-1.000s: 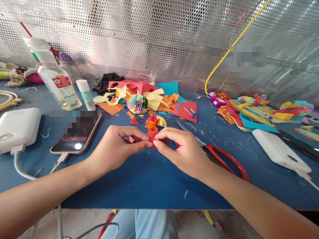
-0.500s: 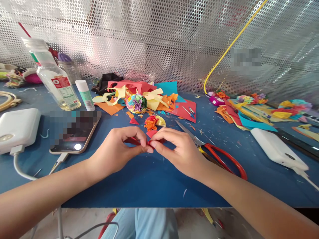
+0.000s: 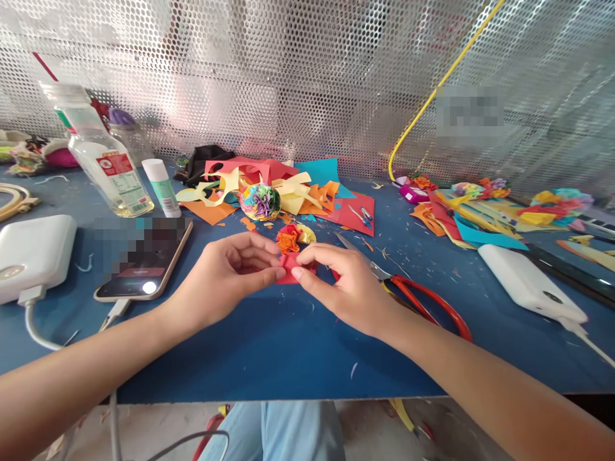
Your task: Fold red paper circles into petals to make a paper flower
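Observation:
Between both hands is a small red paper piece, creased and partly hidden by fingers. My left hand pinches its left edge between thumb and fingers. On its right side, my right hand grips it the same way. Just beyond the fingertips sit an orange and red paper flower and a yellow paper piece. Scissors with red handles lie beside my right hand, their blades pointing away to the left.
A multicoloured paper ball rests before paper scraps. At left stand a glue stick, a bottle, a phone and a white power bank. Another white power bank lies at right.
The red paper between my fingers now shows a broader, flatter face. My left fingers have shifted on it, and the whole view has moved slightly.

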### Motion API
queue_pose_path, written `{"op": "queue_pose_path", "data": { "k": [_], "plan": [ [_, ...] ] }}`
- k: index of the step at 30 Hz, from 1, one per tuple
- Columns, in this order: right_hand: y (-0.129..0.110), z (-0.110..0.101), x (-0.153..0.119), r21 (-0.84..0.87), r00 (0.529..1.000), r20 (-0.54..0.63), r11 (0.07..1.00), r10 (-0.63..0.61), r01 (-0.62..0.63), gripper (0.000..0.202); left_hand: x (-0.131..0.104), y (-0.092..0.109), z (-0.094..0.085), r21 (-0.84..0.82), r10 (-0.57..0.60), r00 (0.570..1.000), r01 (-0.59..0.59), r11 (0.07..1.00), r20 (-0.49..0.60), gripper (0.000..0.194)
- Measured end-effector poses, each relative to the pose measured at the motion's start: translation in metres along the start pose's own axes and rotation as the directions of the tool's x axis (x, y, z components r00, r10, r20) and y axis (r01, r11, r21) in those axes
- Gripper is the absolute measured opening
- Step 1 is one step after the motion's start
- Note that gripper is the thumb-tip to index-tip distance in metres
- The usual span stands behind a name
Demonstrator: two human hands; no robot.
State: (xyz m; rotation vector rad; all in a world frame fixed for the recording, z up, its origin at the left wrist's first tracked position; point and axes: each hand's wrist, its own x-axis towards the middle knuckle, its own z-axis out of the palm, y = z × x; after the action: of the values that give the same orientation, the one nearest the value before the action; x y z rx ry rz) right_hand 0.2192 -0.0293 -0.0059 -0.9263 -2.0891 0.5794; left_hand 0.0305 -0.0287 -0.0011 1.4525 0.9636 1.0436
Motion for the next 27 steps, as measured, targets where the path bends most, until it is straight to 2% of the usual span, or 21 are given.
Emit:
{"op": "queue_pose_path", "data": {
  "k": [4,8,13,17,22,27],
  "plan": [
    [-0.001,0.0003,0.0,-0.015,1.0,0.019,1.0,-0.016,0.017,0.01,0.0003,-0.0008,0.0005,0.028,-0.048,0.998,0.047,0.999,0.043,0.017],
    [-0.0021,0.0013,0.0,-0.033,1.0,0.026,0.999,-0.015,0.015,0.011,-0.0011,0.0006,0.0019,0.05,-0.069,0.997,0.067,0.997,0.038,0.012],
    [-0.0008,0.0005,0.0005,-0.024,1.0,0.002,1.0,0.016,-0.016,0.01,-0.0013,0.0043,0.0022,0.084,-0.037,0.999,0.035,0.996,0.027,0.014],
    [0.0001,-0.0036,0.0016,-0.027,0.998,-0.066,0.999,0.021,-0.023,0.011,-0.0001,0.0063,-0.0008,0.246,0.002,1.0,0.001,0.969,-0.01,0.014],
    [-0.0002,-0.0043,0.0014,-0.059,0.995,-0.098,0.998,0.014,-0.02,0.011,-0.004,0.0081,-0.0004,0.516,0.023,1.0,-0.027,0.856,0.014,0.02],
    [-0.0009,0.0028,0.0,-0.087,0.992,-0.121,0.996,-0.041,0.031,0.007,-0.007,0.0061,0.0044,0.62,0.06,0.998,-0.068,0.782,0.033,0.018]
  ]
}}
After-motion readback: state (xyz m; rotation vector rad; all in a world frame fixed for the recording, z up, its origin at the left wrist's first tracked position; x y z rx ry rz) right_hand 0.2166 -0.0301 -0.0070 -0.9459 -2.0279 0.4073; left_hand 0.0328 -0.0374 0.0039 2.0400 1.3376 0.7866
